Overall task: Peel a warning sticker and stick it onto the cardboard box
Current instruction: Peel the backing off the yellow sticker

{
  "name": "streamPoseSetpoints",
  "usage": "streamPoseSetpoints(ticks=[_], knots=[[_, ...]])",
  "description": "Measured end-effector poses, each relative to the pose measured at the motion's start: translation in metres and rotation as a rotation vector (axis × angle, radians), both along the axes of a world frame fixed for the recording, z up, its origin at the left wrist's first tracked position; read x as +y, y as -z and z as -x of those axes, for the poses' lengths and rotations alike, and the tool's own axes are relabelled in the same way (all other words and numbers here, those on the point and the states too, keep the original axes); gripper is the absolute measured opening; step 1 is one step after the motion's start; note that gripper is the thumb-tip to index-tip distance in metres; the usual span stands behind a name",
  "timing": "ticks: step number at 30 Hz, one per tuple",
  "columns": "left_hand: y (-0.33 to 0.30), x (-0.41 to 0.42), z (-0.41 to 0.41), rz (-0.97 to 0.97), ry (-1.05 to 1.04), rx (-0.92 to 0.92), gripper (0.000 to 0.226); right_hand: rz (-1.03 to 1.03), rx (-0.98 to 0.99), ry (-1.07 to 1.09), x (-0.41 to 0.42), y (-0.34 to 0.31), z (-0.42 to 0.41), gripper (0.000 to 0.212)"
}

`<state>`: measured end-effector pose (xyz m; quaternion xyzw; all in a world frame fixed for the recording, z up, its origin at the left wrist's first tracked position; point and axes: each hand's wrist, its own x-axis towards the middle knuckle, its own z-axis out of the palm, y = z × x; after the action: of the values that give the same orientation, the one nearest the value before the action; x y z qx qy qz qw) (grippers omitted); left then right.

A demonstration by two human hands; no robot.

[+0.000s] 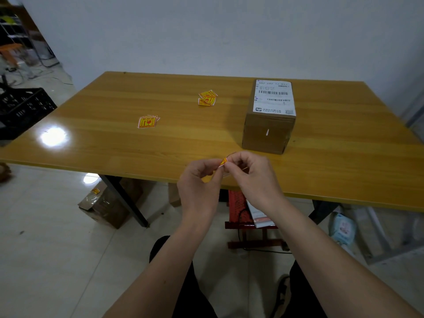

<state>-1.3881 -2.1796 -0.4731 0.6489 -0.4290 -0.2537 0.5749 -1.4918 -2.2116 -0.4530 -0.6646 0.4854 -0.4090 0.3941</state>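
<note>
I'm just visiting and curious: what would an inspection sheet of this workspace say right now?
Surface: wooden table, glossy, with a light glare at its left.
Job's things: cardboard box upright at right, shipping label on top; warning sticker pinched between both hands.
Clutter: two loose sticker piles on the table.
Grippers: left hand and right hand meet at the near table edge, fingertips on the sticker.
Cables: dark cord on the floor under the table.
Surroundings: black crate at left; boxes on the floor below.

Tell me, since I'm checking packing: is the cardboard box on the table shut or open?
Shut. The cardboard box sits upright, its top flat under a white shipping label, with no flaps raised.
</note>
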Motion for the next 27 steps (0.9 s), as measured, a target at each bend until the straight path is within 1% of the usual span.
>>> streamPoseSetpoints(ticks=[3, 7, 9, 11, 14, 19, 21, 27], knots=[[-0.0017, 0.0016, 0.0019, 0.025, -0.012, -0.045, 0.015, 0.002, -0.007, -0.002, 0.0000, -0.0004, -0.0003, 0.011], [-0.0012, -0.0002, -0.0001, 0.002, -0.022, 0.010, 0.009, 0.006, 0.011, -0.010, 0.0018, -0.0015, 0.0004, 0.018], [-0.0001, -0.0007, -0.0010, -0.016, -0.025, 0.037, 0.007, -0.003, 0.023, -0.016, 0.0033, -0.0019, 0.0005, 0.018], [0.0016, -0.0004, -0.0012, -0.023, -0.027, 0.039, 0.007, -0.007, 0.031, -0.023, 0.0045, -0.0019, 0.0007, 0.016], [0.0031, 0.0004, -0.0016, -0.024, -0.029, 0.022, 0.007, -0.015, 0.025, -0.016, 0.0048, -0.0014, 0.0019, 0.019], [0.0014, 0.0032, -0.0017, 0.012, 0.001, -0.037, 0.014, -0.135, -0.156, -0.011, 0.0036, -0.0013, 0.0021, 0.024], [0.0010, 0.0034, -0.0018, 0.019, 0.010, -0.033, 0.017, -0.160, -0.197, -0.009, 0.0032, -0.0009, 0.0022, 0.023], [0.0036, 0.0009, -0.0014, 0.007, 0.008, 0.011, 0.009, -0.194, -0.289, -0.008, 0.0033, 0.0025, 0.0009, 0.021]])
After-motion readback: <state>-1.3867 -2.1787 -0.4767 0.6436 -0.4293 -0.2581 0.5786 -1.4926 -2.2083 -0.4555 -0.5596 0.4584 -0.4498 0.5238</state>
